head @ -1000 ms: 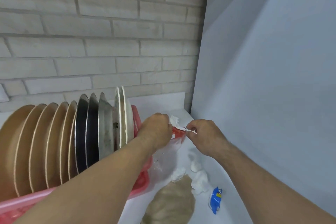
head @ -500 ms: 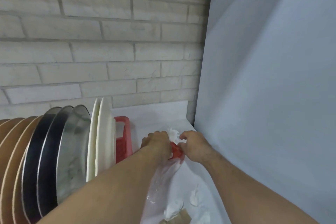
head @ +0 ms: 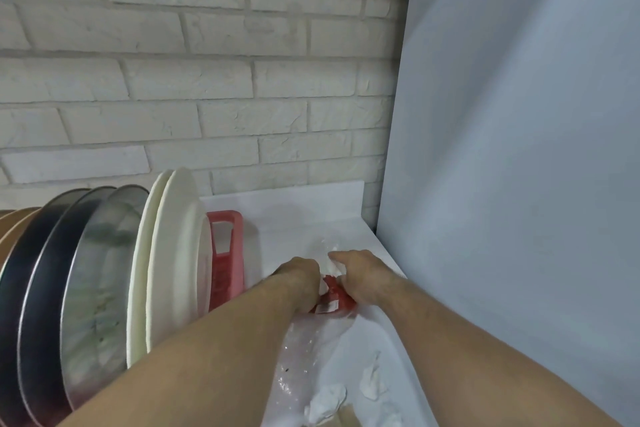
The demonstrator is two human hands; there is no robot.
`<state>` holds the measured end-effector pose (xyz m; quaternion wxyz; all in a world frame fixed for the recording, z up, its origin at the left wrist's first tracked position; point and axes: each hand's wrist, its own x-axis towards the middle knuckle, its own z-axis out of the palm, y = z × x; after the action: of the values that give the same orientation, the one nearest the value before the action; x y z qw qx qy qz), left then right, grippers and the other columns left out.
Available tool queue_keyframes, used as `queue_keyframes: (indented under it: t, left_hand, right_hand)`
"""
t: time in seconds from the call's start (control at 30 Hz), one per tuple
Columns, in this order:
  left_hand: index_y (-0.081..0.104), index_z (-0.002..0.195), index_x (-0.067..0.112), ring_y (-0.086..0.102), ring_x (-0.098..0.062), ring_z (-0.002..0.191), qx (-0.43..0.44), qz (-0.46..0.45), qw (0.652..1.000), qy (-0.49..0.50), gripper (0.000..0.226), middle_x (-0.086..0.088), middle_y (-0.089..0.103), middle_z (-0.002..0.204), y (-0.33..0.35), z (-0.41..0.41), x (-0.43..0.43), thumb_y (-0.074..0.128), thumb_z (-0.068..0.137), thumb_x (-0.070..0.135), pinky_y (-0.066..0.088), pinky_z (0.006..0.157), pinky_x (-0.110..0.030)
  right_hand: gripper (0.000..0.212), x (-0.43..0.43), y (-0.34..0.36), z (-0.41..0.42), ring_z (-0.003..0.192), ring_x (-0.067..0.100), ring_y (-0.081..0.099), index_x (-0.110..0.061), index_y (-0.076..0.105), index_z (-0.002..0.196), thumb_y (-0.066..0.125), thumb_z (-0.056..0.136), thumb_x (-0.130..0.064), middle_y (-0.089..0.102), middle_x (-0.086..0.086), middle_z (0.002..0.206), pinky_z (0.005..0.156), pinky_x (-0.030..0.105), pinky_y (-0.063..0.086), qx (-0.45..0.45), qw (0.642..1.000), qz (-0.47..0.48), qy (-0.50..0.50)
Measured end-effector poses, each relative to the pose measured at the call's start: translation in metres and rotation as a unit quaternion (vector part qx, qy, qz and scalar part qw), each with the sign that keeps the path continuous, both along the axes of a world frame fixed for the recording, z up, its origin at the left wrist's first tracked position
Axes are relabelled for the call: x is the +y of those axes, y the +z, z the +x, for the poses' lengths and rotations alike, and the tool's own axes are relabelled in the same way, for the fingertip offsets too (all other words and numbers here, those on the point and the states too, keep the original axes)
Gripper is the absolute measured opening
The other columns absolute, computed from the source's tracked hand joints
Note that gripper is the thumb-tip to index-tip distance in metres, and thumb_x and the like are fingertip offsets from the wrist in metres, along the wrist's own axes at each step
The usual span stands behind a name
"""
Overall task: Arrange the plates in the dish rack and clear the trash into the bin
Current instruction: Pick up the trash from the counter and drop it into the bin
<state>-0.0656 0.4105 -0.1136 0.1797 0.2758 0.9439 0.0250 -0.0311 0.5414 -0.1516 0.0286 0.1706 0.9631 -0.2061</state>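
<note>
Head view: the clear plastic bag [head: 304, 350] lies on the white bench [head: 311, 218] with its long axis running from the hands back toward me, mouth at the far end, loose body trailing near. Its mouth carries a red band [head: 334, 300], and both grips meet there: the left hand [head: 299, 274] has its fingers curled over the band from the left, and the right hand [head: 363, 276] closes on it from the right, with a white wad [head: 335, 266] showing between the knuckles. I cannot tell whether that wad is already inside the mouth. The remaining trash, two loose tissue wads [head: 327, 399], sits on the bench beside the bag's near end, on its right side, so I judge the right hand the nearer one for the next pick while the left keeps the mouth up. To the left stands the pink dish rack [head: 227, 253], its plates [head: 173, 253] on edge and apart from the bag; a blue-grey panel [head: 519, 184] bounds the bench on the right. Against the frame one second back, the hands have drawn together: the right hand was then held apart, pinching a white strip. Half a second back they were already joined, much as now. The blue packet seen earlier is out of view.
</note>
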Motion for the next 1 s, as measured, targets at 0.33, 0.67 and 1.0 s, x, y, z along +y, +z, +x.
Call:
queue_keyframes:
  t: [0.33,0.67,1.0]
  left_hand:
    - [0.056,0.110,0.009,0.057,-0.028,0.104,0.048,0.070,0.996,0.012,0.020,-0.009,0.049,0.119,0.009,0.003,-0.002,0.051,0.092,0.017,0.044,0.076,-0.029]
    - [0.041,0.127,0.015,0.051,-0.025,0.089,0.090,0.276,0.957,0.025,0.032,-0.010,0.051,0.109,0.051,0.027,-0.023,0.041,0.095,0.010,0.041,0.069,-0.031]
    - [0.054,0.092,0.008,0.055,-0.032,0.099,0.159,0.322,0.933,0.003,0.021,-0.015,0.057,0.104,0.063,0.066,-0.054,0.037,0.098,0.018,0.041,0.078,-0.034]
  right_hand:
    - [0.025,-0.004,0.006,0.011,0.090,0.022,0.062,-0.018,0.067,0.100,0.049,0.088,-0.005,0.062,0.001,0.104,0.080,0.033,0.055,0.075,0.995,0.006,-0.064]
    - [0.045,-0.018,0.060,0.065,0.106,0.021,0.058,-0.015,0.052,0.138,0.045,0.095,-0.006,0.054,0.007,0.135,0.087,0.023,0.047,0.187,0.977,-0.085,-0.063]
    - [0.024,-0.050,0.078,0.113,0.075,0.017,0.053,-0.011,0.059,0.074,0.044,0.092,-0.011,0.063,0.006,0.099,0.055,0.018,0.038,0.216,0.963,-0.034,-0.156]
